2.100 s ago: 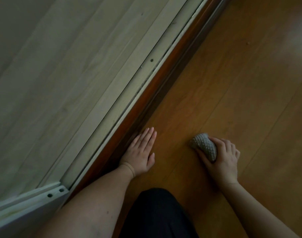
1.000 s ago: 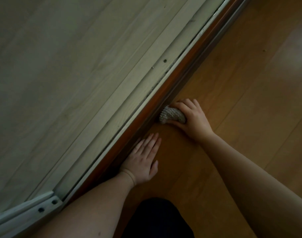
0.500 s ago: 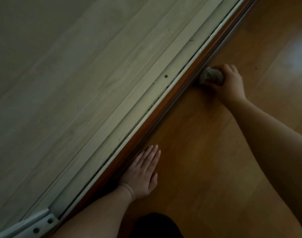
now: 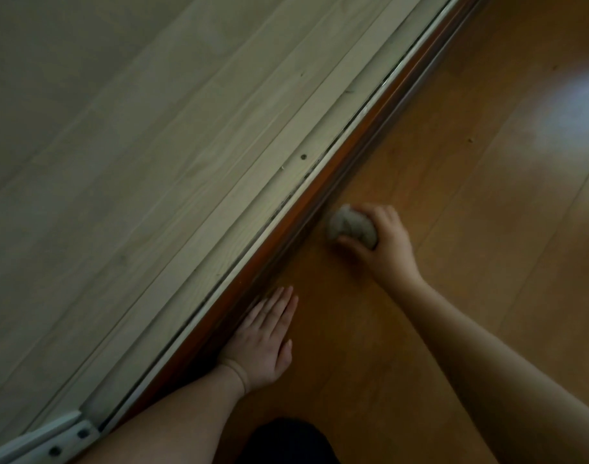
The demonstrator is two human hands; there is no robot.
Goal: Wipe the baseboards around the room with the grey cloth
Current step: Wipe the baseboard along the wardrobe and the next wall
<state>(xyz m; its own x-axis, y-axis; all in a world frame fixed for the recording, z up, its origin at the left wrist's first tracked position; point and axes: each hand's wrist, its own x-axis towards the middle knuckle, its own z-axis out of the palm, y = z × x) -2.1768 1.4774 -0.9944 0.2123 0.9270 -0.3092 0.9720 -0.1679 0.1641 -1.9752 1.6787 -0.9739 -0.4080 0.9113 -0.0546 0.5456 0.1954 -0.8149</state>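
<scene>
The upper left half of the view is taken up by a pale wood-grain panel (image 4: 125,135), crossed by long parallel seams and marked by a small dark hole near its lower edge. The right half is filled by an orange-brown plank floor (image 4: 487,195), on which a bright patch of reflected light is seen at the far right. Between the two, a reddish-brown baseboard (image 4: 323,182) with a thin pale strip along its top is run diagonally from lower left to upper right. A white bracket (image 4: 52,440) with dark screw holes is seen in the bottom left corner, and a dark garment (image 4: 293,443) at the bottom edge.

The left hand (image 4: 263,343) is laid flat on the floor just beside the baseboard, its fingers (image 4: 279,306) straight and pressed together, the thumb set slightly apart. The right hand (image 4: 383,242) is held further along the floor, its fingers curled around the grey cloth (image 4: 350,227), which is bunched into a ball. The cloth is found close to the baseboard; whether it is touching cannot be told, the area being blurred.
</scene>
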